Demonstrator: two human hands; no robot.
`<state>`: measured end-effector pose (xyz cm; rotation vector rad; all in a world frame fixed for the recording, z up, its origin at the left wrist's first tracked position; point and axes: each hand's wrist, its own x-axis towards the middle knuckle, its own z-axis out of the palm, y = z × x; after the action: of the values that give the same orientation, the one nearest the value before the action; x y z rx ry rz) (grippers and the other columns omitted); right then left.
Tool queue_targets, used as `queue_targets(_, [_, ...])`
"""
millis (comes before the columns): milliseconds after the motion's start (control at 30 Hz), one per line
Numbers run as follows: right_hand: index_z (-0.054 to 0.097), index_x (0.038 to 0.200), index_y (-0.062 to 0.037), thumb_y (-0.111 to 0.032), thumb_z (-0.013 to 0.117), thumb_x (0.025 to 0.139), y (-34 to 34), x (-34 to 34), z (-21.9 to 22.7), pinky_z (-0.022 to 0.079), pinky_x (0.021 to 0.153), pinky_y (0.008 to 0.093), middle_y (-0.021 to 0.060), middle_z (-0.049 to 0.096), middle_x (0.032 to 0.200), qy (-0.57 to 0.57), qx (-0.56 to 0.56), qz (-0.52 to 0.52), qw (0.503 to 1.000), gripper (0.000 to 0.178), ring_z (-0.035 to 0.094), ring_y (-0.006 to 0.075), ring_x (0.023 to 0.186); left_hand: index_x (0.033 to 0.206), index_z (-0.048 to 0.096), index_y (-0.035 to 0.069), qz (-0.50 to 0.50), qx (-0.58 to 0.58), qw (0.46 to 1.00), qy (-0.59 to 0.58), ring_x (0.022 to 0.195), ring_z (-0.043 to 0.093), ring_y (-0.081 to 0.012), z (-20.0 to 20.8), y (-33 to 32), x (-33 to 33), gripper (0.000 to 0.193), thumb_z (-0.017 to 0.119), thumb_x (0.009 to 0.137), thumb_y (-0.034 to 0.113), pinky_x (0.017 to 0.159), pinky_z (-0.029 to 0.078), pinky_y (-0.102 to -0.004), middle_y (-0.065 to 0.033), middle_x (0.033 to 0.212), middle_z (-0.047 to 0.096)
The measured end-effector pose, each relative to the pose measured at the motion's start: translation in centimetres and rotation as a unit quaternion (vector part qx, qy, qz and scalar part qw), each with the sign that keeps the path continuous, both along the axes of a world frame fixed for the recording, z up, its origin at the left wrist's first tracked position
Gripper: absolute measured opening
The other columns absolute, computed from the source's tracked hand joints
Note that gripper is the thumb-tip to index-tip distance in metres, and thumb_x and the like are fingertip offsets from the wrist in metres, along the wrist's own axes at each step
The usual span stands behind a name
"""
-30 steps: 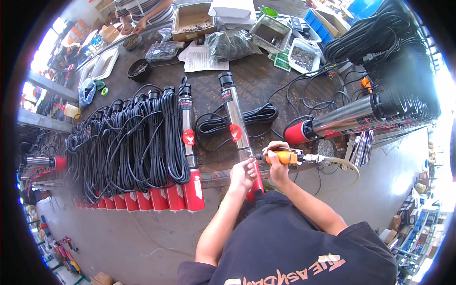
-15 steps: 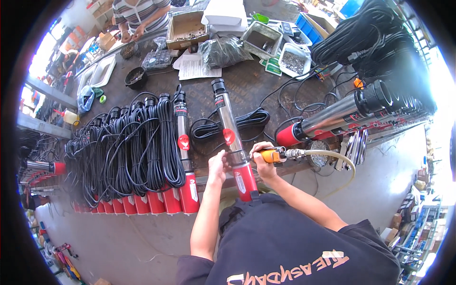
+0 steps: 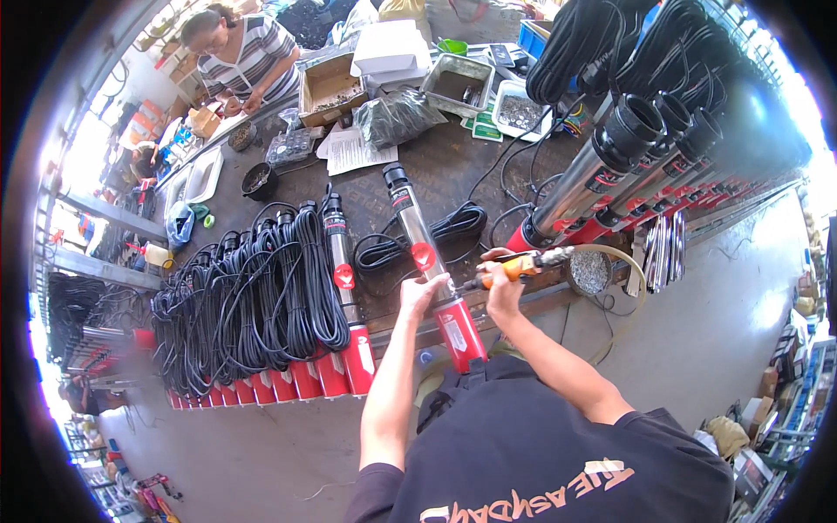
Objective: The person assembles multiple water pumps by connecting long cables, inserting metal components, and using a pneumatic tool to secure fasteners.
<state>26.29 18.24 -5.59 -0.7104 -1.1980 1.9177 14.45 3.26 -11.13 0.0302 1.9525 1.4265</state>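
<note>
In front of me a submersible pump (image 3: pixel 417 229), a steel tube with a black ribbed top and red lower end, lies aslant, its red end towards my body. My left hand (image 3: pixel 422 295) is closed round the pump from its left side, just above the red part. On the other side, my right hand (image 3: pixel 502 286) grips an orange air screwdriver (image 3: pixel 516 267) whose dark tip points left at the tube. Whether the tip touches cannot be made out. Behind the pump lies a coiled black cable (image 3: pixel 436 237).
To the left stands a row of similar pumps (image 3: pixel 357 349) with black cable coils (image 3: pixel 261 305). More pumps (image 3: pixel 582 183) lean at the right. A pale hose (image 3: pixel 635 263) loops from the screwdriver. Across the table (image 3: pixel 349 187) are trays and boxes; a co-worker (image 3: pixel 248 61) sits there.
The view has shifted, showing more of the co-worker. My left hand has closed in on the tube. My right hand has drawn slightly right, with the screwdriver tilted more.
</note>
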Motion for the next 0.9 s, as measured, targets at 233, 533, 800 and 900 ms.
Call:
queue_targets(233, [0.057, 0.103, -0.0039, 0.000, 0.058, 0.088, 4.2, 8.1, -0.1, 0.052, 0.082, 0.0306, 0.0059, 0.062, 0.096, -0.052, 0.014, -0.123, 0.991, 0.016, 0.065, 0.0173, 0.085, 0.093, 0.076, 0.004, -0.100, -0.387, 0.904, 0.154, 0.094, 0.074, -0.0287, 6.3, 1.3, 5.3, 0.069, 0.080, 0.067, 0.069, 0.085, 0.056, -0.0416, -0.0159, 0.099, 0.075])
queue_targets(533, [0.055, 0.108, -0.0023, 0.001, 0.055, 0.088, 3.6, 13.1, 1.3, 0.053, 0.085, 0.0343, 0.0094, 0.061, 0.095, -0.099, -0.061, -0.089, 0.989, 0.021, 0.062, 0.0188, 0.084, 0.111, 0.070, -0.006, 0.153, -0.137, 0.960, 0.193, 0.095, 0.072, -0.0292, 0.3, 11.7, 7.6, 0.036, 0.076, 0.081, 0.013, 0.088, 0.055, -0.0375, -0.0223, 0.102, 0.074])
queue_targets(800, [0.054, 0.110, -0.0016, -0.001, 0.055, 0.085, 2.8, 15.4, 1.0, 0.052, 0.086, 0.0363, 0.0103, 0.060, 0.095, -0.048, -0.053, -0.093, 0.993, 0.026, 0.060, 0.0190, 0.086, 0.111, 0.071, 0.006, 0.220, -0.320, 0.908, 0.155, 0.100, 0.069, -0.0381, -1.2, 16.2, 6.9, 0.036, 0.077, 0.085, 0.029, 0.085, 0.053, -0.0528, -0.0179, 0.110, 0.072])
queue_targets(900, [0.054, 0.110, -0.0024, 0.000, 0.054, 0.084, 2.4, 15.5, 1.6, 0.051, 0.086, 0.0356, 0.0104, 0.059, 0.096, -0.048, -0.046, -0.093, 0.993, 0.026, 0.059, 0.0190, 0.085, 0.104, 0.071, 0.003, 0.204, -0.332, 0.902, 0.184, 0.093, 0.071, -0.0400, -1.4, 16.5, 6.4, 0.029, 0.075, 0.087, 0.025, 0.082, 0.055, -0.0512, -0.0209, 0.101, 0.073])
